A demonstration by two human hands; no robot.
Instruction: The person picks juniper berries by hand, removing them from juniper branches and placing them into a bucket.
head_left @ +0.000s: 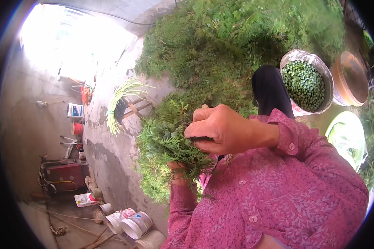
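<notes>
A bunch of green arborvitae sprigs (168, 141) is in front of my chest. My left hand (177, 172) is closed around it from below, mostly hidden by the foliage. Above it, my right hand (222, 128) is closed with the fingers pinched at the sprigs' edge. Something dark shows between those fingers, and I cannot make out what it is. To the right, beyond my knee, stands a bucket (286, 60) of small green cones (303, 85).
A large heap of cut greenery (237, 37) covers the floor ahead. Beside the cone bucket are a brownish tub (353, 79) and a pale green-rimmed container (347, 137). A stool (133, 108) stands at left, with white buckets (137, 226) lower down.
</notes>
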